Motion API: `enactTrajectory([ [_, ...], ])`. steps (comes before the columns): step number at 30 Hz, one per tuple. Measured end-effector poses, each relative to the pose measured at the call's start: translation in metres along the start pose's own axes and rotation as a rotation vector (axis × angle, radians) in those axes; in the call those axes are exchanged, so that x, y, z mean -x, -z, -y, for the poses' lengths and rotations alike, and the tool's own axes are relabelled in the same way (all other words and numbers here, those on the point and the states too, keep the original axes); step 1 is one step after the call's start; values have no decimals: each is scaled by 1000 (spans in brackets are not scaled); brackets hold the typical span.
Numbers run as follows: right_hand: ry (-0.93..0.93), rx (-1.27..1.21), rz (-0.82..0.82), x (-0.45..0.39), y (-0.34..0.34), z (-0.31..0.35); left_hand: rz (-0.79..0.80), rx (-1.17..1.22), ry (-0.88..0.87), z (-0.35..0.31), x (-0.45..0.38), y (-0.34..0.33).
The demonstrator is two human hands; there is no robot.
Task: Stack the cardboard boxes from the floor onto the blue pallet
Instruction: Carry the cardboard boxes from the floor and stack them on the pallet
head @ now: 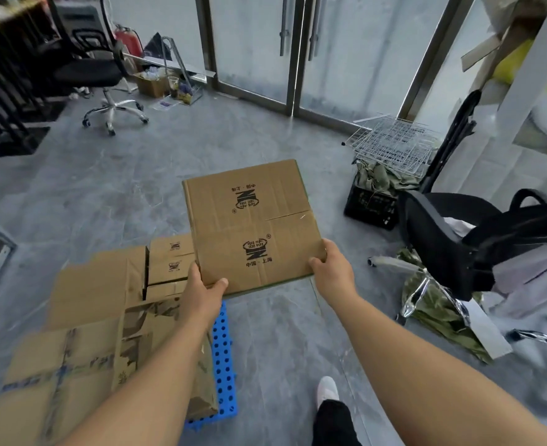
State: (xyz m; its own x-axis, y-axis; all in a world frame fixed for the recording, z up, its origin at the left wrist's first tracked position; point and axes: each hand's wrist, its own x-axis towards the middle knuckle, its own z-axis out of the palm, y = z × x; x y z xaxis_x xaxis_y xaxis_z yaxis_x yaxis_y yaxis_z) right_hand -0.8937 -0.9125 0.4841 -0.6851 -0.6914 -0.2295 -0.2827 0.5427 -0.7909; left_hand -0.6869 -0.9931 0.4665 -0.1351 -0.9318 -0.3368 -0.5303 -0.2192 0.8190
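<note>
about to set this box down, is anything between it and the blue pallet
Nothing stands in the gap. The held cardboard box hangs just beyond the blue pallet, but stacked boxes already cover most of it.

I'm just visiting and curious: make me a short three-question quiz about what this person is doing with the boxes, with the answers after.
1. True or false: only one hand holds the printed cardboard box.
2. Which colour is the pallet? A red, B blue, C green.
3. On which side of the held box do the boxes already on the pallet lie?

Key:
1. False: the left hand and the right hand each grip a near corner.
2. B.
3. The person's left, lower in the view.
</note>
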Motion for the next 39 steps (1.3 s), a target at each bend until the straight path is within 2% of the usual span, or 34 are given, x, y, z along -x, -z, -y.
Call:
enactTrajectory([
  [9,101,123,134,-143,46,17,-125,76,101,-69,-61,-78],
  [14,160,155,219,-205,38,33,-225,155,138,-84,-89,-101],
  [21,260,222,383,-269,-28,70,-401,164,250,-78,-138,-90],
  [30,434,464,593,-342,-141,141,-523,407,466,-42,-220,-69],
  [39,467,615,854,-375,-242,150,-589,311,789,-7,-252,-65],
])
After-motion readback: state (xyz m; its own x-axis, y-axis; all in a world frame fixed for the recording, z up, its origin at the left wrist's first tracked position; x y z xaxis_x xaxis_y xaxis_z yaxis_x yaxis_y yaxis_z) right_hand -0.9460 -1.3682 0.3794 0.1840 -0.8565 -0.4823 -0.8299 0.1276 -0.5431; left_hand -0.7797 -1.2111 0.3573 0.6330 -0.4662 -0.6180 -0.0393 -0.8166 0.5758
